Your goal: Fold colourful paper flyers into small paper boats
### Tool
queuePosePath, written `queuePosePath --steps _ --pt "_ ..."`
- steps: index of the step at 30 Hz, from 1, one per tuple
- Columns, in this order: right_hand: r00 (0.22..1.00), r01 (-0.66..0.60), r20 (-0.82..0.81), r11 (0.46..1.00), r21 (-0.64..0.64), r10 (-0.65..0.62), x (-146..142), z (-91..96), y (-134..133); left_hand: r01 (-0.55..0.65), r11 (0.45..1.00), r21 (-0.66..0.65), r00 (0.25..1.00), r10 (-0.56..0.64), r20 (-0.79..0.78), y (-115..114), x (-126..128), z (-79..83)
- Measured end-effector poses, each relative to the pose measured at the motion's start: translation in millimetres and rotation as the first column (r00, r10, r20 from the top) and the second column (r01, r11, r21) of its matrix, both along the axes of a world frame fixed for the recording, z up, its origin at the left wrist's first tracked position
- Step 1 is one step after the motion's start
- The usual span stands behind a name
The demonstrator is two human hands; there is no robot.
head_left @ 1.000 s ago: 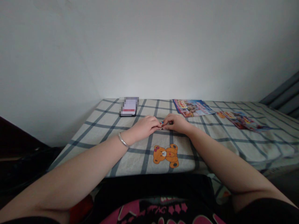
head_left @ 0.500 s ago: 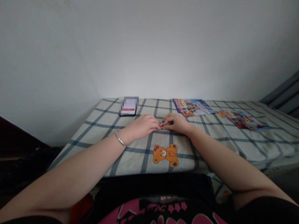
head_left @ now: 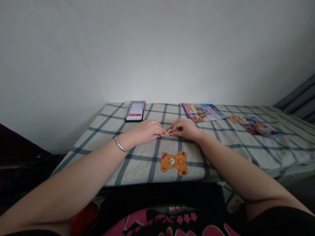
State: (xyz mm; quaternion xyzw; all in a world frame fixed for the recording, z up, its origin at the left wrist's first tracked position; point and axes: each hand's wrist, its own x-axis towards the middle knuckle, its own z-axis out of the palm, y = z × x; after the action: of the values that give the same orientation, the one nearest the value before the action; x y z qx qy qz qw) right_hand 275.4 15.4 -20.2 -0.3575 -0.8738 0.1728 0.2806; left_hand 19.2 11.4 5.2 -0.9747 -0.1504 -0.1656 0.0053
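Small, flat white piece with red lettering (head_left: 167, 131): between the hands, in from the near edge.
Left hand (head_left: 149, 131): fingers closed on its left end.
Right hand (head_left: 184, 129): fingers pinching its right end.
Near room: orange printed bear (head_left: 174, 163) on white-and-blue checked cloth (head_left: 141, 165).
Far edge: black-edged phone (head_left: 135, 115) left, glossy blue-red sheet (head_left: 205, 112) right.
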Motion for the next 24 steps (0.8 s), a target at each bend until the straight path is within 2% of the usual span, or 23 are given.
queuePosePath --steps 8,15,24 --pt "1.0 0.01 0.001 1.0 -0.001 -0.01 1.3 -2.2 1.6 -0.063 0.989 -0.137 0.998 0.062 -0.008 1.2 -8.0 0.8" --pt "1.0 0.002 0.012 1.0 -0.004 -0.002 1.4 -0.3 -0.1 -0.079 0.992 -0.099 0.996 0.074 -0.056 -2.2 -6.6 4.3" --pt "1.0 -0.001 0.01 1.0 0.0 0.001 1.6 -0.6 0.0 -0.058 0.99 -0.131 0.996 0.049 -0.074 -2.3 -9.9 6.5"
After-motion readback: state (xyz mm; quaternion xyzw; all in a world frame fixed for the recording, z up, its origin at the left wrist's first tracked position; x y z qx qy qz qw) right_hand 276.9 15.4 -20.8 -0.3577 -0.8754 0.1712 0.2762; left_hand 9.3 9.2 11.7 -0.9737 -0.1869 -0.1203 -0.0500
